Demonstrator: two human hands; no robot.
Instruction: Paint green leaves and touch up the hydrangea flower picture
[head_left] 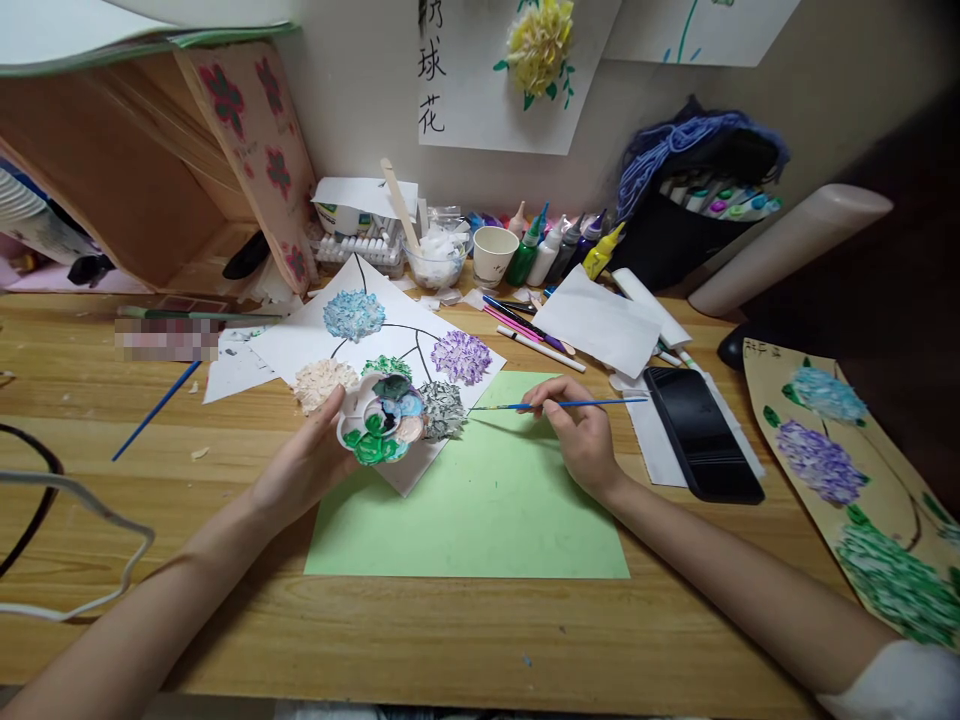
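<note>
My left hand (319, 445) grips a round paint palette (382, 425) with green, blue, black and peach paint in its wells. Between the fingers of my right hand (574, 425) is a thin blue paintbrush (585, 403), its tip pointing left beside a textured grey flower (444, 410). That flower lies on a white paper (405, 480), which also bears a blue flower (354, 315), a purple flower (461, 357), a peach one (324, 383) and a green one, joined by dark stems. The palette covers part of the paper, which overlaps a green sheet (480, 530).
A black phone (701, 435) lies right of my right hand, near a painted flower sheet (817, 460). Paint bottles (551, 250), a paper cup (493, 255) and pens (540, 350) are at the back. Another blue brush (156, 410) and cables (90, 500) are at left.
</note>
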